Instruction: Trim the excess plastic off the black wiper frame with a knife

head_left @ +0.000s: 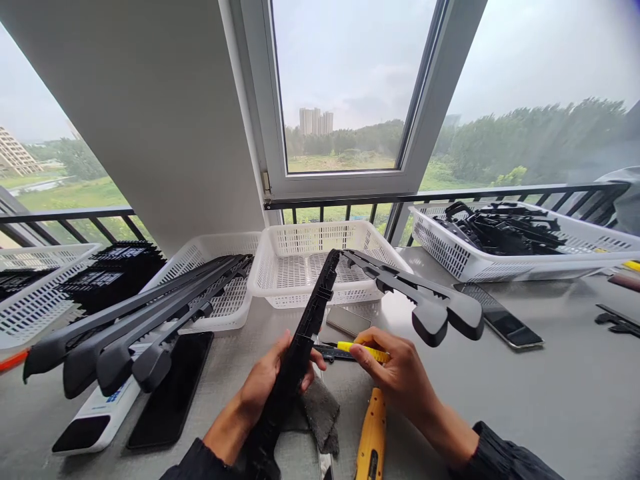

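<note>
My left hand (273, 380) grips a long black plastic strip (305, 333) that runs from my lap up toward the middle basket. My right hand (395, 370) is closed on a small yellow-handled tool (363, 349) whose tip points at the strip's side. A second black moulded part (420, 293) with rounded ends branches off the strip's far end and juts to the right over the table. A grey cloth (320, 410) lies under the strip.
A yellow utility knife (373, 437) lies by my right wrist. White baskets: an empty one (280, 267) ahead, one (225, 313) holding long black parts (145, 320) left, one (450, 253) with black pieces right. Phones (500, 317) (173, 390) lie on the grey table (550, 400).
</note>
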Demonstrator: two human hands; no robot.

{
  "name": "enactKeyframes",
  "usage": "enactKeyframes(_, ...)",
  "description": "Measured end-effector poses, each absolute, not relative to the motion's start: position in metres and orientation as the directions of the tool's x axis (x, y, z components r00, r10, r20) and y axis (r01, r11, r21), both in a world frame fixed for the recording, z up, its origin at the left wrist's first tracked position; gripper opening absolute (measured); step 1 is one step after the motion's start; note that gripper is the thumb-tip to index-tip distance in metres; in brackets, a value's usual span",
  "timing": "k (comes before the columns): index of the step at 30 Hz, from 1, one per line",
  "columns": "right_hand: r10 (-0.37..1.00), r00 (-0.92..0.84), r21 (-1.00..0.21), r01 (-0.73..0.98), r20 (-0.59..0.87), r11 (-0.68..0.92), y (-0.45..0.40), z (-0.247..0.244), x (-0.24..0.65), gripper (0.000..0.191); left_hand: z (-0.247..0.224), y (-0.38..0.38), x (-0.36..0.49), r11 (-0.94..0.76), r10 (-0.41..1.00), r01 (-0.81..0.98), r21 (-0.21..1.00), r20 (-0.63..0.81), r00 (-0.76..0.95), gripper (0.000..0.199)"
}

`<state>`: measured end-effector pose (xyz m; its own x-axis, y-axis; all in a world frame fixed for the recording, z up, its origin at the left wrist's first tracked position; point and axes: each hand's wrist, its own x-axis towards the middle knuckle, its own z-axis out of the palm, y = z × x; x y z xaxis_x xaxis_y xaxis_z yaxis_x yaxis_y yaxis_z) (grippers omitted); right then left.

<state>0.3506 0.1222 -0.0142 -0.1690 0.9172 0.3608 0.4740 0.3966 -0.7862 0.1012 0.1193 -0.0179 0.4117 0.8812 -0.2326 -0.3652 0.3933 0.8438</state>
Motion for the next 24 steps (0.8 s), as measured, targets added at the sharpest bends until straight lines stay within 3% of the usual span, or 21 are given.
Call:
enactKeyframes(9, 0.925, -0.134, -0.797, 0.473, 0.355, 0.374, 0.125, -0.014, 0.355, 0.040, -0.011, 0.114, 0.102, 0.425, 0.882, -0.366, 0.828, -0.289, 0.372, 0.047)
enactKeyframes(24, 0.941, -0.036, -0.843, 0.434, 0.337, 0.318, 0.131, -0.012, 0.361, 0.053, -0.010, 0.114, 0.102, 0.387, 0.892, -0.431, 0.815, -0.211, 0.400, 0.044)
